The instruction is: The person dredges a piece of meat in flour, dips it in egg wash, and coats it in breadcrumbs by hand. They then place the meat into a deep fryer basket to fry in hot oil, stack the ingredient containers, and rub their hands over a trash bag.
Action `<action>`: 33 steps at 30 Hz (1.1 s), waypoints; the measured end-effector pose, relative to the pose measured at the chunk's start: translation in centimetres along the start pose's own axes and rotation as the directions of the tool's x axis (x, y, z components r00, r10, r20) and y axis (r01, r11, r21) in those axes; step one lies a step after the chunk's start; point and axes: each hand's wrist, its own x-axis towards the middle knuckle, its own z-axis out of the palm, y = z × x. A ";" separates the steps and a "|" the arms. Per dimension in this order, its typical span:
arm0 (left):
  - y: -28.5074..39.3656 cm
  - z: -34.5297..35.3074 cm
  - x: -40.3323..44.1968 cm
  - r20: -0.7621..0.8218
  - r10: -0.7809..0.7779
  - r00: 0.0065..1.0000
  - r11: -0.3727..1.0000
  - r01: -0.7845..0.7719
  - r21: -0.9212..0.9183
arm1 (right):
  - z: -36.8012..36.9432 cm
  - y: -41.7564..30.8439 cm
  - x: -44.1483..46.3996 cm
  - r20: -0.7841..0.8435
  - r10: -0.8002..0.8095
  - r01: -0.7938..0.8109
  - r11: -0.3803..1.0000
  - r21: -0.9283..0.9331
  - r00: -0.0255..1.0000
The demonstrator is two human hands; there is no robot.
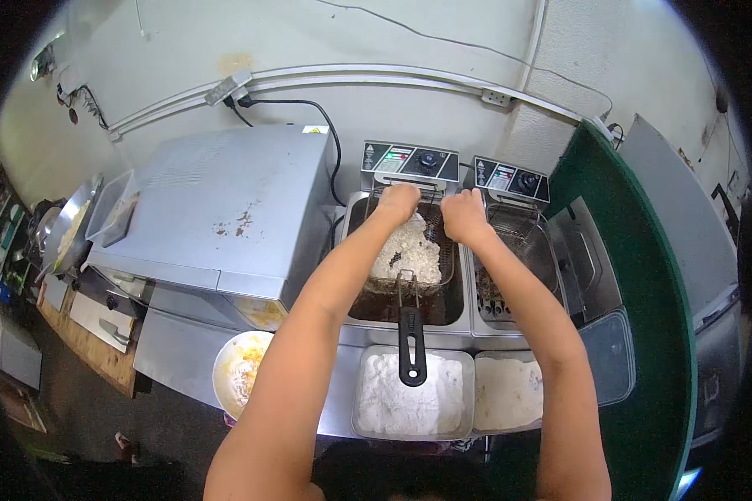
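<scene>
A wire fryer basket (449,265) with a black handle (412,346) sits over the left fryer tank (359,309). Pale, flour-coated food (409,250) lies in the basket. My left hand (399,203) is closed at the basket's upper left, above the food; what it grips, if anything, is hidden. Beside the basket's upper right edge, my right hand (464,215) is closed too, and its contents cannot be made out. The handle points toward me with neither hand on it.
A second fryer (522,250) with a basket stands at right, beside a green partition (643,250). In front are tubs of white flour (409,397) and beige powder (507,392). At left are a steel appliance (200,200), a bowl (241,371) and a knife (114,331) on a board.
</scene>
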 end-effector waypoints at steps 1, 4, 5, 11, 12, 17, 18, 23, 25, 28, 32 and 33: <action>-0.2 0.7 0.2 -0.011 0.006 1.000 1.000 -0.006 0.016 | -0.4 0.2 -0.3 -0.023 -0.001 0.001 1.000 -0.002 1.000; 0.1 1.0 -0.3 -0.051 0.090 0.995 0.990 -0.084 0.112 | -1.8 0.8 -1.6 -0.053 -0.014 0.015 1.000 0.017 0.998; 0.3 0.9 -0.6 -0.064 0.132 0.989 0.981 -0.121 0.152 | -2.3 1.0 -2.0 -0.057 -0.018 0.019 0.999 0.027 0.998; 0.7 2.8 -0.6 -0.026 0.188 0.982 0.946 -0.174 0.274 | -4.9 1.7 -5.0 -0.122 -0.048 0.054 0.998 0.042 0.991; 0.7 2.9 -0.6 -0.017 0.203 0.979 0.933 -0.188 0.308 | -5.4 1.9 -5.4 -0.131 -0.049 0.056 0.997 0.044 0.990; 0.6 4.2 -0.2 0.012 0.246 0.969 0.904 -0.234 0.358 | -7.2 2.5 -7.8 -0.106 -0.024 0.032 0.997 0.073 0.994; 0.5 4.6 -0.2 -0.040 0.252 0.967 0.916 -0.225 0.331 | -7.4 2.6 -8.3 -0.108 -0.023 0.031 0.997 0.074 0.994; 1.0 4.7 0.2 0.015 0.188 0.982 0.948 -0.186 0.260 | -9.0 3.9 -11.5 -0.077 0.020 -0.012 0.994 0.104 0.997; 1.0 4.5 0.5 0.132 0.152 0.980 0.945 -0.183 0.270 | -9.7 5.1 -13.6 -0.104 0.068 -0.050 0.986 0.160 0.992; 1.4 1.7 -0.9 0.035 0.183 0.982 0.963 -0.187 0.193 | -12.1 7.5 -18.4 -0.294 0.107 -0.030 0.966 0.256 0.950; 3.1 -5.1 -3.9 -0.213 0.177 0.961 0.973 -0.204 -0.111 | -16.1 7.1 -27.4 -0.337 0.254 -0.100 0.905 0.414 0.907; 4.0 -7.6 -5.6 -0.211 0.145 0.967 0.964 -0.186 -0.188 | -15.8 6.4 -29.5 -0.348 0.265 -0.062 0.864 0.499 0.899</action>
